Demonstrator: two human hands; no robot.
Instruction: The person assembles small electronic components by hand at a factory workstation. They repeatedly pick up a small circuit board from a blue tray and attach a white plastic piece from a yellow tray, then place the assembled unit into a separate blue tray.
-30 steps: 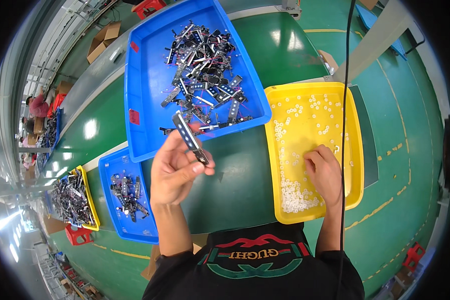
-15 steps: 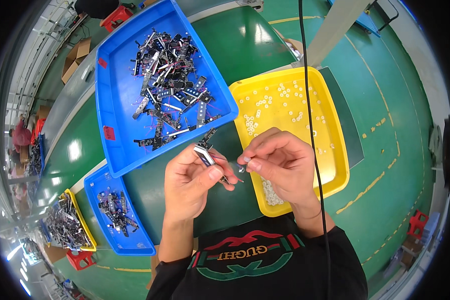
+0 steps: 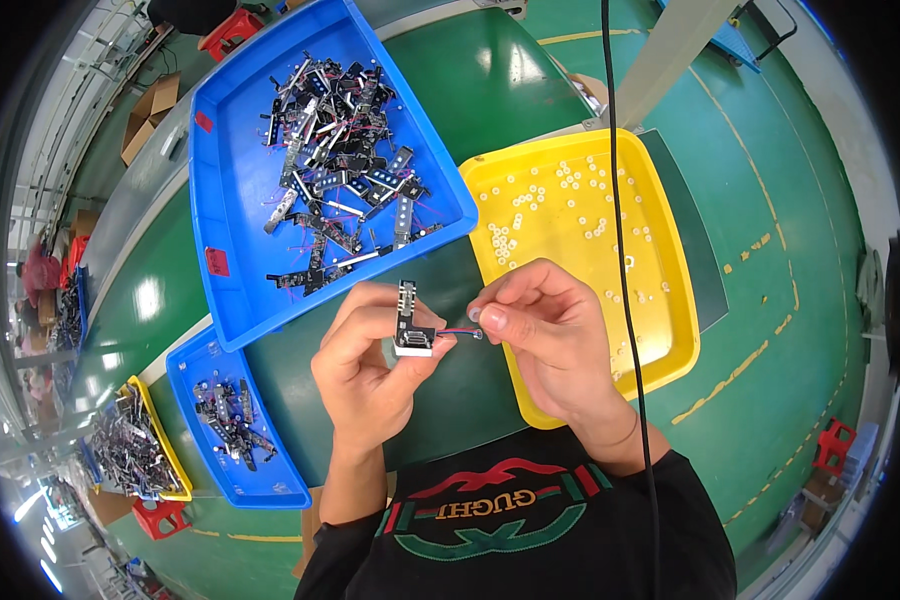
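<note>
My left hand (image 3: 365,350) is closed around a small black circuit board assembly (image 3: 407,318), L-shaped, with a white block at its lower end. Thin red and dark wires (image 3: 455,331) run from it toward the right and end in a tiny round metallic part (image 3: 478,334). My right hand (image 3: 545,335) is in a pinch; a small pale round piece (image 3: 474,313) shows at its fingertips, just above the wire end. Whether that piece touches the wire end I cannot tell. Both hands are held above the dark green table, close together.
A big blue tray (image 3: 213,200) with a heap of similar boards stands ahead on the left. The yellow tray (image 3: 678,300) at the right holds many small white rings. A smaller blue tray (image 3: 270,495) with boards sits at lower left. A black cable (image 3: 615,180) hangs across the view.
The assembly in my left hand has turned, so its L shape and white lower end now show. My hands and the wire end have shifted slightly left.
</note>
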